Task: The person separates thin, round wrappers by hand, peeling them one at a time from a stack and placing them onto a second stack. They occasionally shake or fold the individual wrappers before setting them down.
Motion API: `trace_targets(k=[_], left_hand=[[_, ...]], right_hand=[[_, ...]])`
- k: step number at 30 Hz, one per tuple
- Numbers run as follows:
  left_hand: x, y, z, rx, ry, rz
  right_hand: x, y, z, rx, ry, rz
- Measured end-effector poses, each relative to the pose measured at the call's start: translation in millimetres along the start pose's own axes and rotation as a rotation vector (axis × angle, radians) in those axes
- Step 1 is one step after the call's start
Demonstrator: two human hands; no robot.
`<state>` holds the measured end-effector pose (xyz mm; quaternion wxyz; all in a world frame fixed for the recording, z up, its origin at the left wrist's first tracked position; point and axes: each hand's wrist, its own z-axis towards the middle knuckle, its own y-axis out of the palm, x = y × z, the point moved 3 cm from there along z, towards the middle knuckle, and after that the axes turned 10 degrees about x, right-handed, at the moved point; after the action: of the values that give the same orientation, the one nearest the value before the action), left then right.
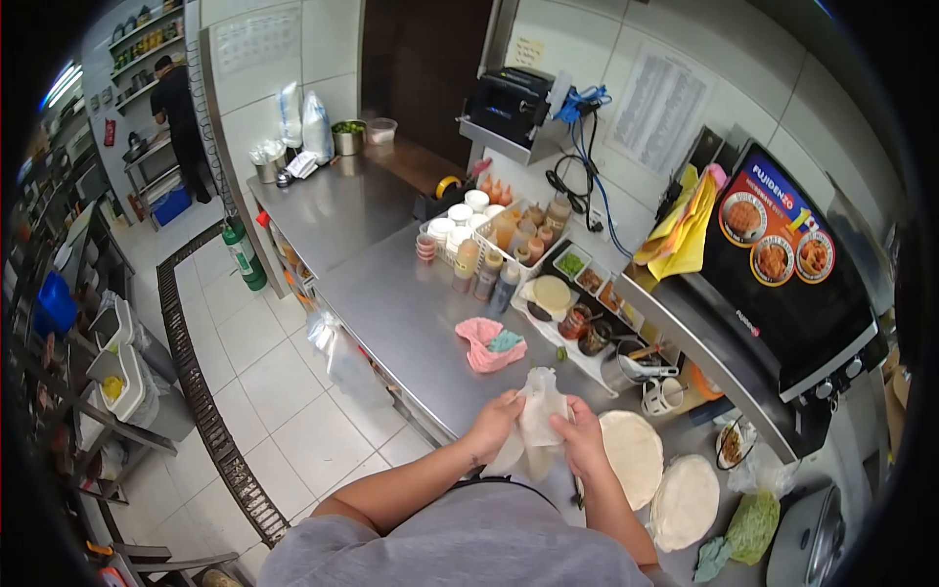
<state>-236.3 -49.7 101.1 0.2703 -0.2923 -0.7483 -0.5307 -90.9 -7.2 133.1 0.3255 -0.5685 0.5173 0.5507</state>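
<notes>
Close in front of my body, a thin, whitish, see-through plastic piece point(539, 416) is stretched between both hands; its exact kind I cannot tell. My left hand point(496, 423) pinches its left edge with closed fingers. On the other edge, my right hand point(580, 435) grips with the thumb pressed on the front. Pale material hangs below between the hands, over the steel counter point(391, 303). Flat round wraps point(633, 458) lie just right of my right hand, with a second stack point(684, 502) nearer me. Beyond the hands rests a crumpled pink cloth point(486, 345) with a green cloth on it.
Sauce bottles point(467, 262) and white-lidded tubs point(458, 215) stand at the back. Small trays of toppings point(569, 262) run along the right. A black microwave point(792, 245) sits on a raised shelf. Bagged greens point(753, 526) lie at lower right. A person point(179, 122) stands far left.
</notes>
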Motion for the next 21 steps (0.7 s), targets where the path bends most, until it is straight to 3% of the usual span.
trace_targets(k=[1, 2, 4, 8, 10, 12, 14, 18, 20, 21], left_hand=[[1.2, 2.6, -1.0, 0.015, -0.012, -0.079], [1.6, 6.3, -2.7, 0.011, -0.037, -0.077], [14.2, 16.6, -5.3, -0.057, 0.326, 0.562], [27.1, -1.0, 16.6, 0.007, 0.236, 0.529], [31.4, 4.5, 17.4, -0.009, 0.16, 0.261], [21.4, 20.1, 18.2, -0.095, 0.101, 0.294], [9.9, 34.8, 16.1, -0.201, 0.019, 0.326], [11.0, 47.1, 26.8, -0.161, -0.134, 0.274], [6.6, 58.4, 33.9, -0.232, 0.054, 0.557], [0.7, 74.1, 31.0, -0.306, 0.29, 0.713]], right_hand=[[0.5, -2.8, 2.7, 0.057, -0.024, -0.232], [-3.8, -6.0, 3.8, 0.079, -0.01, -0.231], [-14.9, -20.6, 4.6, 0.225, 0.012, -0.082], [-24.3, -63.0, 9.1, 0.303, -0.09, 0.114], [-27.2, -64.3, 1.3, 0.158, 0.0, 0.102], [-21.9, -54.2, -1.4, 0.174, 0.003, 0.113], [-12.6, -44.5, -2.5, 0.006, 0.007, 0.09], [-17.4, -63.3, -6.1, 0.184, -0.003, -0.035], [-29.8, -73.6, -14.6, 0.252, -0.041, -0.087], [-33.8, -79.3, -19.3, 0.254, -0.089, -0.206]])
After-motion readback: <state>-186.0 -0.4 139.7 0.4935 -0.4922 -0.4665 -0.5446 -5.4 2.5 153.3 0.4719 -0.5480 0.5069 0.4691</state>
